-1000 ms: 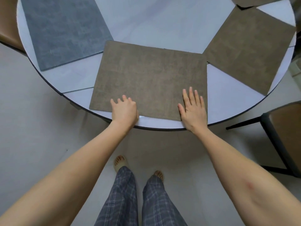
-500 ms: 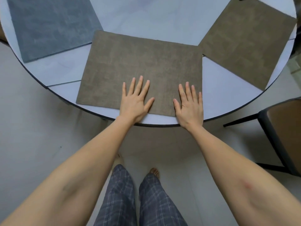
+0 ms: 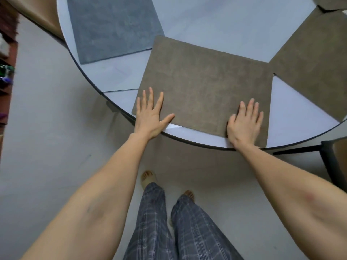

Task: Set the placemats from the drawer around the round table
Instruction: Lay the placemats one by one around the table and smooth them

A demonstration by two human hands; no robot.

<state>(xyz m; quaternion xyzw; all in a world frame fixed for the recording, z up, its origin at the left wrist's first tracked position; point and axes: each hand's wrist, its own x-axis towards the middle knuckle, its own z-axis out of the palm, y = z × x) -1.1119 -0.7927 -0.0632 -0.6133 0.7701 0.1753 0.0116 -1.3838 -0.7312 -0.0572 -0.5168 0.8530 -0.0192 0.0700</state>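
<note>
Both hands, left [image 3: 150, 117] and right [image 3: 244, 124], press flat-fingered on the brown mat's [image 3: 204, 85] near corners; its long axis skews against the bench [image 3: 291, 124] edge.

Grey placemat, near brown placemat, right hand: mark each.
grey placemat [image 3: 112, 25], head view, middle of its surface
near brown placemat [image 3: 206, 85], head view, its centre
right hand [image 3: 244, 124], head view, back of the hand

place: home dining area
evidence: round white tabletop [image 3: 234, 25] set with placemats [image 3: 204, 87], chair [image 3: 334, 156] alongside, bare feet [image 3: 148, 178], plaid lounge trousers [image 3: 169, 222]
</note>
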